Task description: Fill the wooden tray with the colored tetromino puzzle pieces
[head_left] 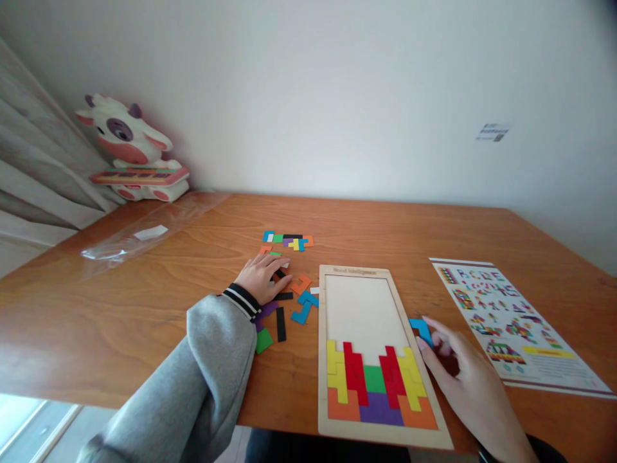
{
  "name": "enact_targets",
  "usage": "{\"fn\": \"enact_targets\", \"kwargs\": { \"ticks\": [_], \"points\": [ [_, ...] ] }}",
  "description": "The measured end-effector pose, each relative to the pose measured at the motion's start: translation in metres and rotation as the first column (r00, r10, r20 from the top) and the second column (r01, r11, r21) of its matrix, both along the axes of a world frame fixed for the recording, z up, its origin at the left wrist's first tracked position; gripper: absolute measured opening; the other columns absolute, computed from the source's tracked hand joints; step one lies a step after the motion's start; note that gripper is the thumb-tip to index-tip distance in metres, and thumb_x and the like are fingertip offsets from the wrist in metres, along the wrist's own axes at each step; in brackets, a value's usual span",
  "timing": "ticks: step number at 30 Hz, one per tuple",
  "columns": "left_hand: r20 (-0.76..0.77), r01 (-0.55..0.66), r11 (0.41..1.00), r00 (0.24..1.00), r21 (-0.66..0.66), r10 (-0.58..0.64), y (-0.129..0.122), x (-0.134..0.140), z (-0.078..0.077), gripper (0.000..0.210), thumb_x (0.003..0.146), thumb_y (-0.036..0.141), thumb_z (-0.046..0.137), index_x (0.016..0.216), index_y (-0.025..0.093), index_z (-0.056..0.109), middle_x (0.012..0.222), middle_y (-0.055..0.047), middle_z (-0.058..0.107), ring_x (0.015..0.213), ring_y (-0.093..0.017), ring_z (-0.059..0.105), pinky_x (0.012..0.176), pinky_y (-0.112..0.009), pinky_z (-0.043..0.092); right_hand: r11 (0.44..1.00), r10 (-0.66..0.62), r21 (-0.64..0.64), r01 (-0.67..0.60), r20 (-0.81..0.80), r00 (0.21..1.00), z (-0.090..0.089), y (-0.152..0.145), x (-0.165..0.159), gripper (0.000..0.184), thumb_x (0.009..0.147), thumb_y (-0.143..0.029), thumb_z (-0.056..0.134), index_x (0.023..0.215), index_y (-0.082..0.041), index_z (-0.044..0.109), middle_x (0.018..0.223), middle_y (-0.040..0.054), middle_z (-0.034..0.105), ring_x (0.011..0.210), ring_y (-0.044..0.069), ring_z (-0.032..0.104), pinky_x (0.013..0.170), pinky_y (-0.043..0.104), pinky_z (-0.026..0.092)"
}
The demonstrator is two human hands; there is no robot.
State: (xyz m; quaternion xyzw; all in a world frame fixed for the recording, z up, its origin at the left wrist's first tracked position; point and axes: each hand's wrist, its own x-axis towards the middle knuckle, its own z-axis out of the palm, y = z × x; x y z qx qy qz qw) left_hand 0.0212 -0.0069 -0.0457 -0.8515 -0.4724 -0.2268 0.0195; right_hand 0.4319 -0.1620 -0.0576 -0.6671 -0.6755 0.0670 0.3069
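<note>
My right hand [465, 373] pinches a blue L-shaped puzzle piece [423, 330] between thumb and forefinger, beside the right edge of the wooden puzzle board [324, 360]. Yellow, red, orange, green and purple pieces fill the lower part of the board's recess; among them are a green square [375, 379] and a purple piece [380, 410]. To the left, my left hand [260, 278] lies palm down over loose pieces, fingers stretched and apart, partly hiding some. Near it are an orange piece [301, 283], blue pieces [301, 312], a black bar [281, 324] and a green square [263, 341].
A row of joined coloured pieces [293, 238] lies farther back. A printed pattern sheet [515, 321] rests on the right of the wooden table [385, 231]. At the back left are a clear plastic bag [120, 241] and a cow-shaped toy keyboard [139, 177] against the wall.
</note>
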Motion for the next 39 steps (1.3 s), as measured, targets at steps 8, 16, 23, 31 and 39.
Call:
{"fn": "enact_targets", "kwargs": {
  "ticks": [8, 16, 23, 31, 39],
  "points": [
    [0.061, 0.228, 0.973, 0.971, 0.038, -0.230, -0.017, -0.026, 0.009, 0.047, 0.090, 0.050, 0.064, 0.127, 0.022, 0.065, 0.127, -0.010, 0.070, 0.121, -0.027, 0.062, 0.105, -0.043, 0.050, 1.000, -0.002, 0.008, 0.002, -0.009, 1.000, 0.004, -0.001, -0.002, 0.043, 0.094, -0.055, 0.051, 0.120, -0.023, 0.063, 0.082, 0.0025, 0.063, 0.069, 0.017, 0.059, 0.063, 0.030, 0.051],
    [0.034, 0.306, 0.952, 0.951, 0.014, -0.306, -0.021, -0.010, 0.007, 0.034, 0.094, 0.045, 0.061, 0.115, 0.022, 0.073, 0.125, -0.010, 0.071, 0.115, -0.026, 0.067, 0.103, -0.043, 0.054, 0.999, -0.048, 0.011, 0.049, -0.020, 0.999, 0.011, -0.002, -0.008, 0.041, 0.095, -0.051, 0.050, 0.121, -0.022, 0.063, 0.083, 0.0030, 0.066, 0.072, 0.018, 0.062, 0.070, 0.031, 0.053],
    [0.091, 0.366, 0.930, 0.926, 0.023, -0.367, -0.015, -0.015, 0.014, 0.027, 0.099, 0.037, 0.054, 0.106, 0.023, 0.077, 0.114, -0.007, 0.076, 0.101, -0.019, 0.073, 0.095, -0.032, 0.060, 1.000, -0.022, 0.015, 0.023, -0.042, 0.999, 0.016, -0.001, -0.011, 0.037, 0.096, -0.046, 0.051, 0.121, -0.021, 0.063, 0.083, 0.0029, 0.064, 0.070, 0.017, 0.060, 0.069, 0.031, 0.052],
    [0.106, 0.312, 0.950, 0.946, -0.027, -0.307, -0.021, -0.010, 0.014, 0.029, 0.093, 0.038, 0.060, 0.111, 0.021, 0.075, 0.124, -0.010, 0.072, 0.117, -0.026, 0.068, 0.103, -0.041, 0.056, 1.000, -0.005, 0.012, 0.005, -0.055, 0.998, 0.017, -0.002, -0.011, 0.036, 0.097, -0.044, 0.052, 0.122, -0.021, 0.062, 0.082, 0.0025, 0.063, 0.071, 0.017, 0.059, 0.068, 0.031, 0.051],
    [0.112, 0.290, 0.956, 0.952, -0.035, -0.285, -0.019, -0.015, 0.011, 0.033, 0.097, 0.046, 0.057, 0.119, 0.026, 0.072, 0.112, -0.002, 0.077, 0.100, -0.019, 0.074, 0.094, -0.031, 0.060, 1.000, -0.013, -0.014, 0.013, -0.064, 0.998, 0.021, -0.002, -0.013, 0.036, 0.097, -0.043, 0.051, 0.122, -0.020, 0.063, 0.083, 0.0035, 0.064, 0.072, 0.017, 0.060, 0.069, 0.031, 0.051]
  ]
}}
